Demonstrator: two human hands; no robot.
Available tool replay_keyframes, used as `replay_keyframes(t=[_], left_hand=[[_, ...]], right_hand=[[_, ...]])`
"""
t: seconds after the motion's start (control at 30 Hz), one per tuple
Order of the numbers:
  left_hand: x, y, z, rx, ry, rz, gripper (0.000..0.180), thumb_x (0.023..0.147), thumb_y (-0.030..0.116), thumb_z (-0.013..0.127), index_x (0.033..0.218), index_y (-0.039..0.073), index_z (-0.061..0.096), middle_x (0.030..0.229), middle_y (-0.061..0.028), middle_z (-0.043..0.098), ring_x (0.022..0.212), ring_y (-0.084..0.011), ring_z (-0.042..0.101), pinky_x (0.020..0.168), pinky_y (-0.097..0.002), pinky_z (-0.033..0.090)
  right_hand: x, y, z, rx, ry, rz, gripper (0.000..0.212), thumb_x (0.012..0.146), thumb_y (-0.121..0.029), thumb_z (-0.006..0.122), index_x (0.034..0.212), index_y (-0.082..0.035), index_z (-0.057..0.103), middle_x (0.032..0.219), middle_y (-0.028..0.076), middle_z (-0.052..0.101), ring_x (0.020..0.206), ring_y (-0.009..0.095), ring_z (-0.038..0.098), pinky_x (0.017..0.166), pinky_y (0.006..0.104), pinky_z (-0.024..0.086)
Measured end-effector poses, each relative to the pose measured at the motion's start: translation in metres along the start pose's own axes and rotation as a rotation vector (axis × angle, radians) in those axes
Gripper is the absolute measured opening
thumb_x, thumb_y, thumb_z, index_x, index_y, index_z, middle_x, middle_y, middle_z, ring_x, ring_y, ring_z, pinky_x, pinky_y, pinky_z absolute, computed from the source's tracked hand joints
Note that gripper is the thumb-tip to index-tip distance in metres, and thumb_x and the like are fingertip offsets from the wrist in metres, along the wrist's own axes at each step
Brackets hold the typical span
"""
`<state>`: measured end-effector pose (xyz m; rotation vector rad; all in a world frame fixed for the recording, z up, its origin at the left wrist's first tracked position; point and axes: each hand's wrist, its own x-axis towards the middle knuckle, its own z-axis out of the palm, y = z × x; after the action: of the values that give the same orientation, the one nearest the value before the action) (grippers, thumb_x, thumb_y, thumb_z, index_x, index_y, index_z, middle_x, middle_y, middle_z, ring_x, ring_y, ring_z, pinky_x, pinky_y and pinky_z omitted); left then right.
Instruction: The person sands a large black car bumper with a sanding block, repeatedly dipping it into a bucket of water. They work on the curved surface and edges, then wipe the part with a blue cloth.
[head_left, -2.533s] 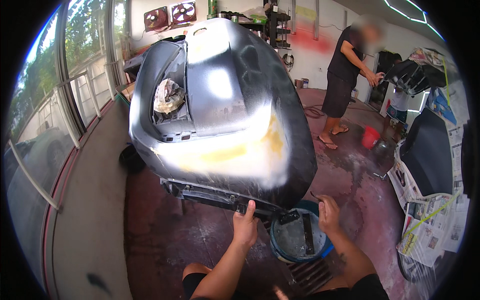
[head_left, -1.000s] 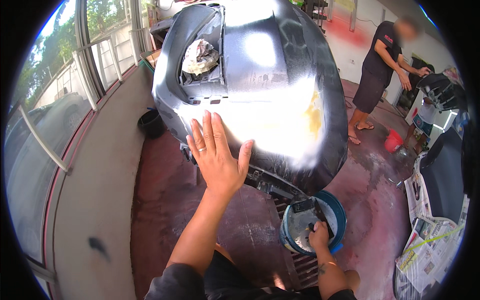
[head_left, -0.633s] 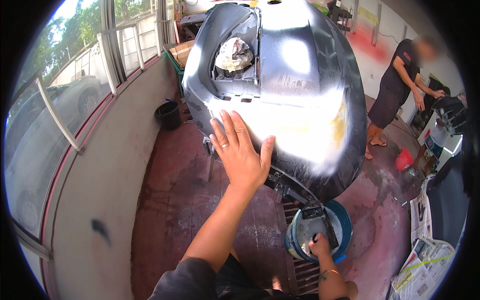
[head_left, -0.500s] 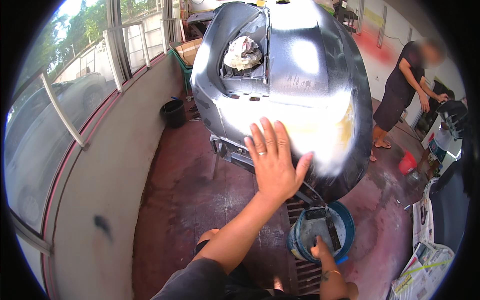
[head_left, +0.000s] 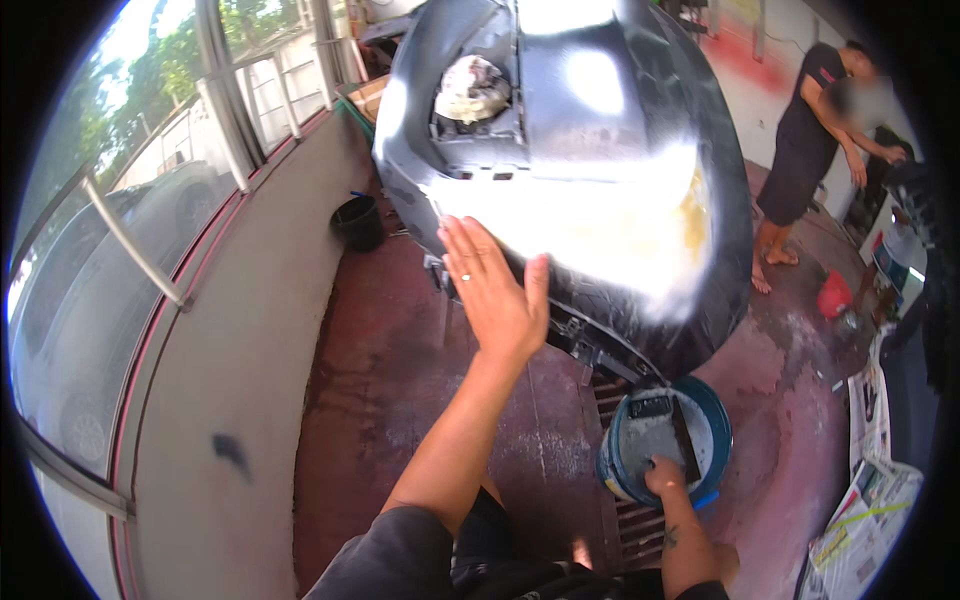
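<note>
0 held by flat-open L hand (head_left: 500, 308), over gry bumper (head_left: 580, 145), R hand (head_left: 665, 476) in blue bkt (head_left: 717, 425), grip can't be told.

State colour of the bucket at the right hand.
The bucket is teal-blue; shows best in the head view.

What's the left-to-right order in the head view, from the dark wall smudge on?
Dark smudge → black bucket → left hand → blue bucket → red bucket.
</note>
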<state>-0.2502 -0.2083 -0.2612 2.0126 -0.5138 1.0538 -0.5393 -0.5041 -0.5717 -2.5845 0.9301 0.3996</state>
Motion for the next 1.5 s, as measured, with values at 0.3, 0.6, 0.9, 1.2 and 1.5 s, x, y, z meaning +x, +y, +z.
replay_keyframes(t=[0.3,0.6,0.9,1.2,1.5], left_hand=[[-0.153,0.022,-0.025,-0.326,-0.485,0.384,0.067,0.095,0.021,0.077,0.153,-0.003,0.053,0.157,-0.0294,0.048,0.152,-0.0456,0.042,0.121,-0.0575,0.036],[-0.293,0.059,0.099,-0.403,-0.78,-0.418,0.065,0.095,0.024,0.074,0.151,0.003,0.05,0.137,-0.0264,0.062,0.135,-0.048,0.053,0.114,-0.0526,0.044],[-0.3,0.075,0.16,-0.048,-0.917,-0.62,0.064,0.1,0.004,0.053,0.161,0.012,0.04,0.136,-0.0281,0.064,0.122,-0.0468,0.065,0.103,-0.0531,0.051],[-0.305,0.069,0.171,-0.078,-0.875,-0.582,0.06,0.099,-0.001,0.053,0.157,0.013,0.046,0.138,-0.0269,0.065,0.125,-0.0464,0.064,0.104,-0.0509,0.051],[-0.306,0.071,0.171,-0.059,-0.873,-0.547,0.062,0.096,-0.005,0.053,0.156,0.008,0.046,0.145,-0.0246,0.062,0.131,-0.0438,0.062,0.109,-0.0477,0.05]], right_hand=[[0.007,0.034,-0.094,0.085,0.039,-0.073,0.028,0.095,-0.021,0.07,0.121,-0.012,0.072,0.112,0.021,0.076,0.109,0.04,0.072,0.092,0.0516,0.056],[0.02,-0.028,-0.145,-0.22,0.393,-0.454,0.022,0.083,-0.009,0.074,0.104,-0.006,0.068,0.106,0.019,0.074,0.107,0.038,0.072,0.091,0.0522,0.056],[0.089,-0.068,-0.01,-0.578,-0.721,-0.417,0.031,0.093,-0.013,0.061,0.117,-0.009,0.08,0.133,0.016,0.073,0.123,0.037,0.069,0.099,0.0522,0.056],[0.156,-0.039,0.064,-0.7,-0.355,-0.367,0.028,0.091,-0.014,0.064,0.113,-0.009,0.08,0.127,0.015,0.075,0.118,0.037,0.07,0.097,0.0517,0.057],[0.152,0.026,0.023,-0.433,-0.568,-0.399,0.025,0.089,-0.015,0.067,0.11,-0.009,0.08,0.12,0.014,0.076,0.113,0.037,0.071,0.095,0.0512,0.058]])
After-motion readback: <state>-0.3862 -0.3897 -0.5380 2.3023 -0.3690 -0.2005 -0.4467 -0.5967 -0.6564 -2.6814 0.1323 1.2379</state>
